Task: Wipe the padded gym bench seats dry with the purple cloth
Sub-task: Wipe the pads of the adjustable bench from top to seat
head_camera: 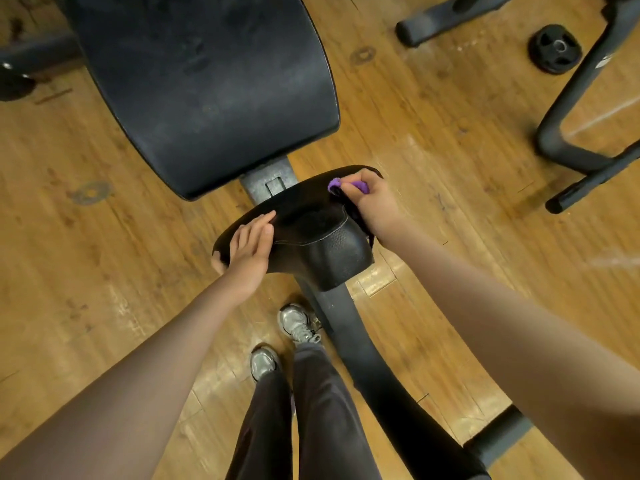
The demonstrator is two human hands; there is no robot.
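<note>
The right hand (367, 206) is curling its fingers around a bunched purple cloth (346, 185), its grip pinching the fabric tight against the far right edge of the small black padded seat (311, 230) of the bench. Only two purple tufts are showing between the fingers; the rest of the cloth is lying hidden under the hand. The left hand (247, 251) is resting flat on the near left part of the same seat, its grip spread with fingers straight and close together, while the thumb is wrapping down over the seat's left rim and is mostly out of sight.

Just beyond the seat, a grey metal bracket (270, 181) is joining it to the large black padded backrest (204, 88), whose far end is being cut off by the top edge. Two pads are showing in all. The black steel frame beam (356, 355) is running near and right under the seat.

Two silver-grey trainers (280, 341) are standing on the wooden plank floor (86, 265). One black round weight plate (554, 48) is lying far right, beside a dark tubular frame (575, 109) that is only partly in view.
</note>
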